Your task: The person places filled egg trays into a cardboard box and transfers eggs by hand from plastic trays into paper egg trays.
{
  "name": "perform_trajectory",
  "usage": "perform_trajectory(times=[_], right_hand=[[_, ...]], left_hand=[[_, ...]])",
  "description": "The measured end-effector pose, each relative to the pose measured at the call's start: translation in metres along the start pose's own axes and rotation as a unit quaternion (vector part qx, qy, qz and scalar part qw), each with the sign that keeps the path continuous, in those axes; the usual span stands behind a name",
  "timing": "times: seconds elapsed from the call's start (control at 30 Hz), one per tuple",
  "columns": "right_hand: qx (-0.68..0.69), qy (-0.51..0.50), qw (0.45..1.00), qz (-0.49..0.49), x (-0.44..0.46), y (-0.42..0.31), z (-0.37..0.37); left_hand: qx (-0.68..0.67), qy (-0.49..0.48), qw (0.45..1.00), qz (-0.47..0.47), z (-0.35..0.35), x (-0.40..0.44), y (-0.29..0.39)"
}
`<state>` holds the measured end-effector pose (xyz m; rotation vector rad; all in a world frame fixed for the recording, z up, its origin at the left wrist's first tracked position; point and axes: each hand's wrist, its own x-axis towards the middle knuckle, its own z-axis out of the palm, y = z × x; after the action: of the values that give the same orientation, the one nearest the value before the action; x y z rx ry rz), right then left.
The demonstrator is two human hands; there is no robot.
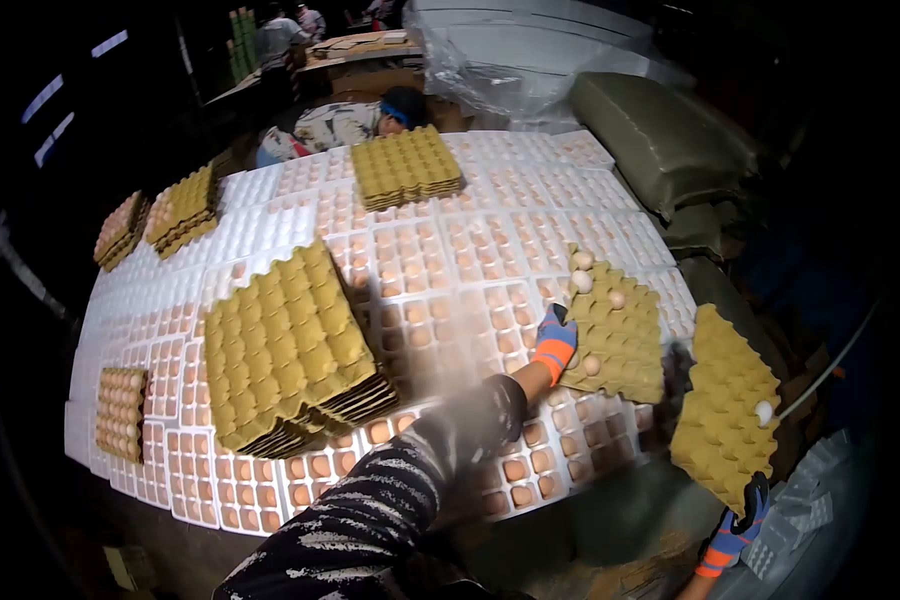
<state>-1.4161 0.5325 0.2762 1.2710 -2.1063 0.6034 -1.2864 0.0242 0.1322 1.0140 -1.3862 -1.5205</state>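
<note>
My left hand [554,345], in a blue and orange glove with dark fingertips, grips the left edge of a yellowish pulp egg tray [620,335]. A few loose eggs sit on that tray, among them a pale egg [581,281] near its upper left corner. At the lower right my right hand [738,535], gloved the same way, is closed on the bottom end of another pulp egg tray [722,405]. This second tray is tilted off the table's right side, with one white egg [764,412] at its right edge.
White plastic cartons [410,258] filled with brown eggs cover the table. A tall stack of pulp trays [285,345] stands left of my arm, with a lower stack [407,165] at the back. Green sacks [660,140] lie at right. A person [335,128] leans at the far edge.
</note>
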Motion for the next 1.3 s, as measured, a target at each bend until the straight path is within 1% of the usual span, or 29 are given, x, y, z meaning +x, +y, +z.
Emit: perform_trajectory(times=[0.03,0.1,0.13,0.17,0.2,0.23,0.3,0.33,0.37,0.4,0.43,0.47,0.5,0.53,0.57,0.63,0.7,0.73,0.77,0.8,0.83,0.93,1.03,1.1,1.13,1.17,1.23,1.27,1.3], right_hand=[[-0.012,0.002,0.999,-0.032,0.002,0.018,0.003],[-0.004,-0.027,0.998,-0.062,0.02,0.044,0.01],[0.063,-0.007,0.998,-0.012,0.028,0.047,0.02],[0.124,0.009,0.991,0.042,0.04,0.042,0.022],[0.106,0.001,0.994,0.014,0.065,0.01,0.017],[0.087,-0.006,0.996,-0.014,0.095,-0.032,0.009],[0.038,-0.021,0.995,-0.087,0.128,-0.03,0.022],[0.008,-0.029,0.992,-0.122,0.141,-0.031,0.022],[-0.036,0.043,0.988,-0.143,0.153,-0.075,0.018],[0.0,0.066,0.986,-0.15,0.168,-0.139,0.009],[0.034,0.087,0.983,-0.155,0.18,-0.2,0.0],[0.06,0.1,0.976,-0.182,0.187,-0.248,-0.004],[0.08,0.116,0.969,-0.205,0.18,-0.295,-0.017],[0.135,0.108,0.962,-0.21,0.184,-0.36,-0.027],[0.188,0.098,0.954,-0.214,0.181,-0.421,-0.039],[0.306,0.072,0.926,-0.21,0.171,-0.518,-0.046],[0.327,0.049,0.914,-0.237,0.164,-0.604,-0.051],[0.316,0.036,0.92,-0.228,0.158,-0.641,-0.053],[0.329,0.006,0.918,-0.221,0.153,-0.675,-0.053],[0.264,-0.006,0.923,-0.279,0.153,-0.705,-0.055],[0.275,-0.011,0.906,-0.321,0.153,-0.735,-0.052],[0.282,-0.106,0.874,-0.381,0.153,-0.792,-0.038],[0.236,-0.2,0.842,-0.442,0.157,-0.83,-0.023],[0.187,-0.23,0.831,-0.471,0.162,-0.848,-0.018],[0.175,-0.241,0.822,-0.485,0.165,-0.858,-0.018],[0.164,-0.253,0.812,-0.499,0.168,-0.867,-0.018],[0.147,-0.264,0.791,-0.532,0.175,-0.877,-0.015],[0.146,-0.26,0.787,-0.54,0.175,-0.882,-0.014],[0.145,-0.255,0.782,-0.549,0.174,-0.886,-0.012]], left_hand=[[0.005,0.024,1.0,0.01,-0.017,-0.007,0.025],[-0.118,0.053,0.986,0.101,-0.044,-0.004,0.027],[0.122,0.176,0.965,0.154,-0.046,-0.002,0.041],[-0.026,0.132,0.981,0.141,-0.084,-0.025,0.085],[-0.176,0.097,0.972,0.12,-0.122,-0.047,0.131],[-0.205,0.089,0.968,0.11,-0.165,-0.063,0.165],[-0.268,0.065,0.957,0.089,-0.242,-0.093,0.207],[-0.272,0.059,0.953,0.12,-0.288,-0.105,0.226],[-0.259,0.058,0.954,0.136,-0.34,-0.124,0.25],[-0.272,0.094,0.943,0.168,-0.385,-0.138,0.267],[-0.216,0.134,0.955,0.152,-0.437,-0.153,0.281],[-0.185,0.157,0.954,0.178,-0.489,-0.163,0.281],[-0.233,0.176,0.931,0.218,-0.534,-0.187,0.286],[-0.27,0.154,0.915,0.255,-0.59,-0.167,0.251],[-0.2,0.231,0.929,0.21,-0.635,-0.198,0.261],[-0.124,0.297,0.919,0.228,-0.729,-0.218,0.227],[-0.191,0.314,0.906,0.211,-0.808,-0.222,0.162],[-0.174,0.358,0.894,0.207,-0.845,-0.207,0.111],[-0.186,0.352,0.902,0.17,-0.872,-0.217,0.094],[-0.163,0.361,0.905,0.158,-0.892,-0.22,0.067],[-0.145,0.367,0.906,0.151,-0.9,-0.224,0.048],[-0.079,0.376,0.917,0.105,-0.917,-0.237,0.004],[-0.085,0.325,0.94,0.063,-0.943,-0.229,-0.087],[-0.043,0.323,0.944,0.054,-0.933,-0.244,-0.073],[0.03,0.296,0.953,0.051,-0.942,-0.239,-0.09],[0.203,0.411,0.888,-0.031,-0.923,-0.252,-0.056],[0.3,0.412,0.858,0.071,-0.896,-0.269,0.017],[0.269,0.363,0.881,0.139,-0.887,-0.271,0.058],[0.197,0.266,0.922,0.201,-0.879,-0.267,0.102]])
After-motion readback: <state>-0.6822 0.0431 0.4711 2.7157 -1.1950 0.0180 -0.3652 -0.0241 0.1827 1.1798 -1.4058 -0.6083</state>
